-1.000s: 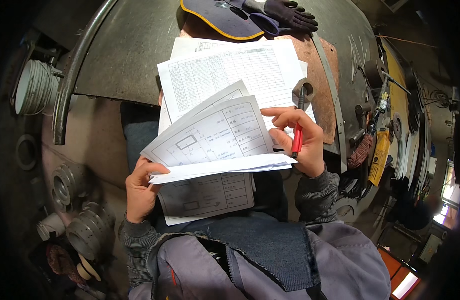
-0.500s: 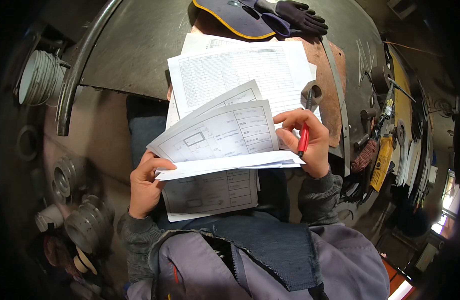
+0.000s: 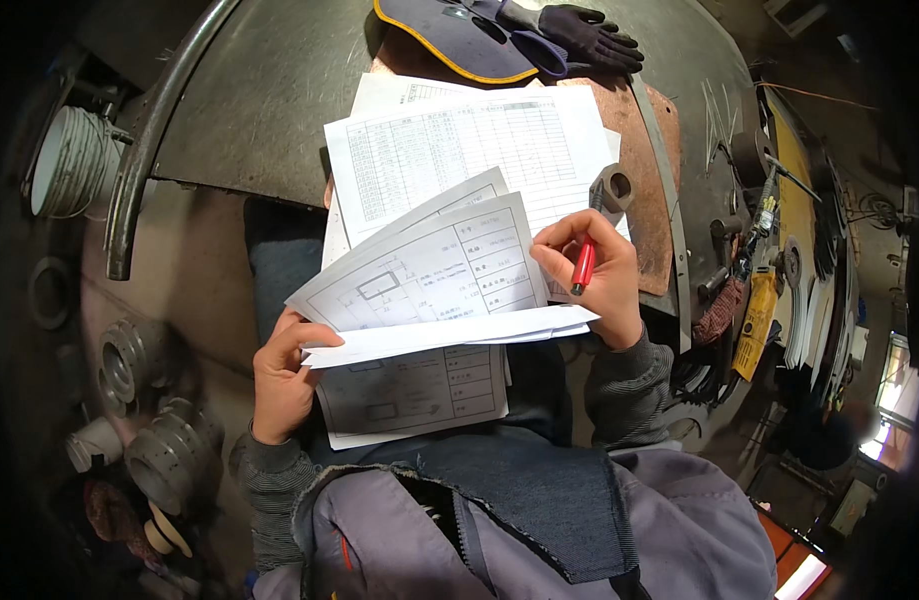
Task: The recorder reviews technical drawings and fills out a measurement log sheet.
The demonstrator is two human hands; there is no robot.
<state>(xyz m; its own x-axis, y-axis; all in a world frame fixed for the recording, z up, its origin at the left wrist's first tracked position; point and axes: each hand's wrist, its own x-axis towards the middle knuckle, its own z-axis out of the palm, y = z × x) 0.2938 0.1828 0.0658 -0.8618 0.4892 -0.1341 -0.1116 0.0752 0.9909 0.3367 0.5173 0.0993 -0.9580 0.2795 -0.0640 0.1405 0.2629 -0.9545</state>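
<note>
My left hand (image 3: 284, 385) is closed on the left edge of a stack of drawing sheets (image 3: 419, 270), thumb on top. The sheets carry a printed outline and a table with handwriting. Some are folded back toward me, their white edges (image 3: 449, 337) showing, and a lower sheet (image 3: 409, 400) hangs above my lap. My right hand (image 3: 604, 275) grips a red and black pen (image 3: 583, 266) slanting between its fingers. Its thumb and index fingertip are at the right edge of the upper sheet; whether they pinch it, I cannot tell.
Beyond lie a printed table sheet (image 3: 459, 155) and a metal nut-like piece (image 3: 614, 188) on a brown board (image 3: 654, 220). Dark gloves (image 3: 589, 38) and a yellow-edged visor-like piece (image 3: 459, 45) sit farther back. Tools (image 3: 754, 250) line the right; metal rings (image 3: 164, 460) stand at lower left.
My right hand has turned a little, and the pen in it is tilted differently. The whole view has shifted slightly left. Both hands keep their places at the sheets.
</note>
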